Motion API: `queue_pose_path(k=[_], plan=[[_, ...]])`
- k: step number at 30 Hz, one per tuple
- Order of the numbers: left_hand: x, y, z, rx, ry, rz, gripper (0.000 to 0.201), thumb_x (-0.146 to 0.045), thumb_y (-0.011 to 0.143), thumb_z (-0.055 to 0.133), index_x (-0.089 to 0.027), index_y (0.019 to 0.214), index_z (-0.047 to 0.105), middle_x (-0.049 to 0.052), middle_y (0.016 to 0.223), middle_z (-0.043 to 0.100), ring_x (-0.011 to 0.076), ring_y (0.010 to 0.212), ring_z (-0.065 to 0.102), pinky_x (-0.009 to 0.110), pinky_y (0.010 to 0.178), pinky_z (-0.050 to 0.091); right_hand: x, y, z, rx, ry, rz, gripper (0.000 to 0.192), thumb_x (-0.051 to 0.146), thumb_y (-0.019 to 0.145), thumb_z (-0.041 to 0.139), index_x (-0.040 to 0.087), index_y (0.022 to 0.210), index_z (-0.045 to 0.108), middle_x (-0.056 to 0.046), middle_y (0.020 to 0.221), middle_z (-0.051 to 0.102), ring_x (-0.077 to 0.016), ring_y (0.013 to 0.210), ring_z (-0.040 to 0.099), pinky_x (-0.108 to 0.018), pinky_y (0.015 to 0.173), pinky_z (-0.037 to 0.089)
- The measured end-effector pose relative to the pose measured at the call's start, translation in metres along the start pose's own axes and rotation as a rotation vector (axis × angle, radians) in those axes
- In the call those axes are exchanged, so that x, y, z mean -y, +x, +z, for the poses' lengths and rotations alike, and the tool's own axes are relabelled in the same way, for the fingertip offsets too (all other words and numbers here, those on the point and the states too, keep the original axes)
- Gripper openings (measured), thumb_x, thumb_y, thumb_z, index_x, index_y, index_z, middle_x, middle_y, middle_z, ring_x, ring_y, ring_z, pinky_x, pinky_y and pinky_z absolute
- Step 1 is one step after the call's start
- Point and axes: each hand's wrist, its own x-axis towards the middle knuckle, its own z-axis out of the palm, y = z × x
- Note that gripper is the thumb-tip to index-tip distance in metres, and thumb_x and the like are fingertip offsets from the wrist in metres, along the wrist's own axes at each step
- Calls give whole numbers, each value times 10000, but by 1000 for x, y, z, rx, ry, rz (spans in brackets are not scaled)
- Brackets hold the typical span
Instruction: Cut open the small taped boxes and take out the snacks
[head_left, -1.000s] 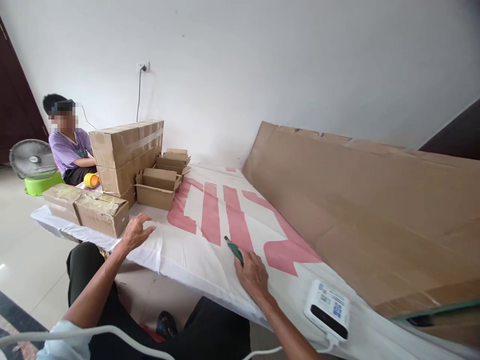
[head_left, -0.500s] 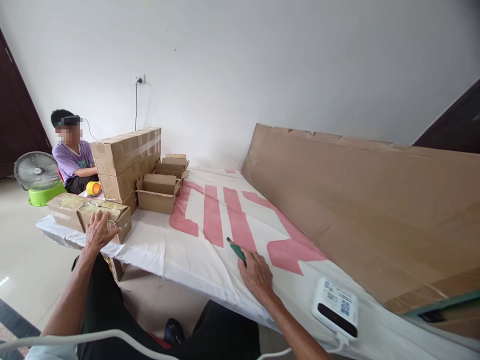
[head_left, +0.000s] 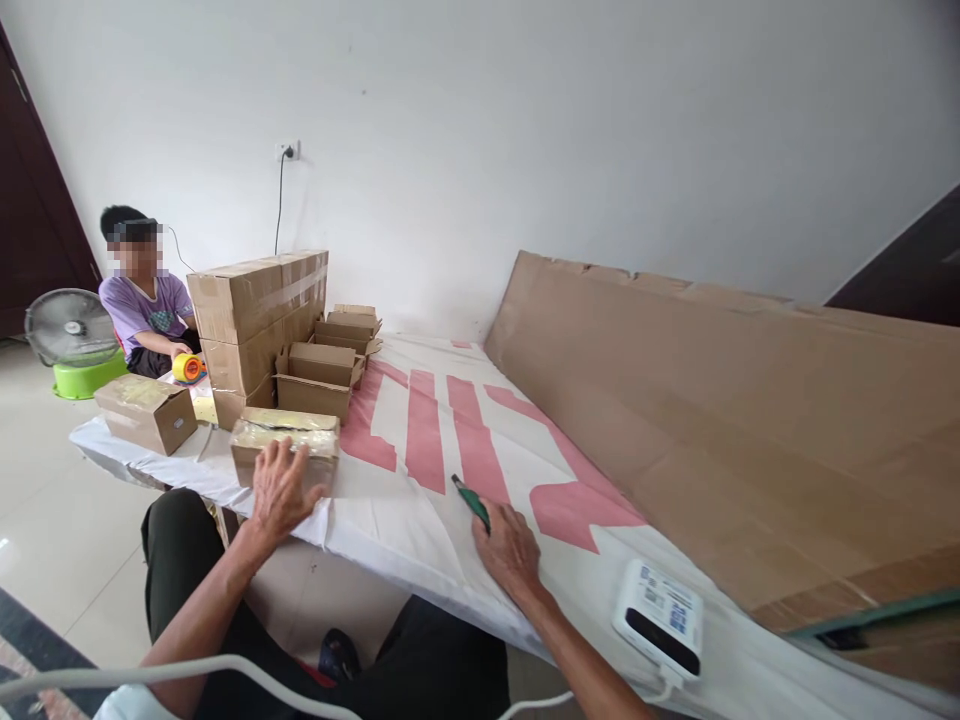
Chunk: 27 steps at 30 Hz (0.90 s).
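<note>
Left hand (head_left: 281,490), lower left of centre, spread flat over the near face of a small taped box (head_left: 285,440), palm against it, fingers loose rather than closed round it. Box sitting near the front edge of the counter (head_left: 420,520), on its white cloth with pink stripes. Right hand (head_left: 510,550), low centre, curled round a green-handled cutter (head_left: 470,500), tip pointing up the frame and resting on the cloth. Second taped box (head_left: 146,412) further left, apart from the first; stack of larger cartons (head_left: 255,310) and open empty boxes (head_left: 319,375) behind. White power bank (head_left: 660,615) lower right, cable trailing off the edge. Long cardboard sheet (head_left: 712,410) leaning across the right half. Another person (head_left: 146,300) upper left, seated beyond the cartons, one hand on a yellow tape dispenser (head_left: 186,367). Likely risks: box nudged off the near edge, since held only by a flat palm; cutter tip snagging or slicing the cloth if dragged; blade close to the left forearm's path if the box is drawn toward it.
</note>
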Motion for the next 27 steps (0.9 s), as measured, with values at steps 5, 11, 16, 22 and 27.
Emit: queue_pose_path(k=[5,11,16,22,27], plan=[[-9,10,-8,-81,-282,109,475,-361,989,660,-269,1454,653,142,1431,696,363,1303,632,545,1123,499,3,1,-4,64,-34,31,301,242,1008,487,198,1209,707,-120,1102,711,-292,1034,639,-390,883,507],[69,51,-13,-78,-676,-347,395,-421,858,706,-225,1189,789,143,1319,764,381,1273,682,533,1127,527,8,2,-10,73,-25,44,305,210,1011,491,184,1238,693,-116,1107,706,-282,1032,633,-377,889,483],[84,60,5,122,-910,-387,524,-597,765,712,-198,1083,831,113,1097,848,345,1035,777,444,869,630,8,2,-9,43,-7,21,272,207,1002,501,201,1195,693,-101,1051,693,-275,1004,624,-372,875,477],[78,63,6,217,-1094,-441,611,-579,669,822,-223,1166,824,107,1244,829,337,1110,756,418,877,600,6,2,-7,3,12,0,298,226,997,477,188,1204,689,-117,1055,696,-294,1020,618,-400,901,493],[77,73,-3,311,-1073,-396,603,-586,658,833,-228,1143,811,96,1151,830,334,1097,743,430,896,565,8,3,-10,40,5,27,270,237,1000,472,202,1166,682,-113,1052,695,-295,1033,618,-403,915,484]])
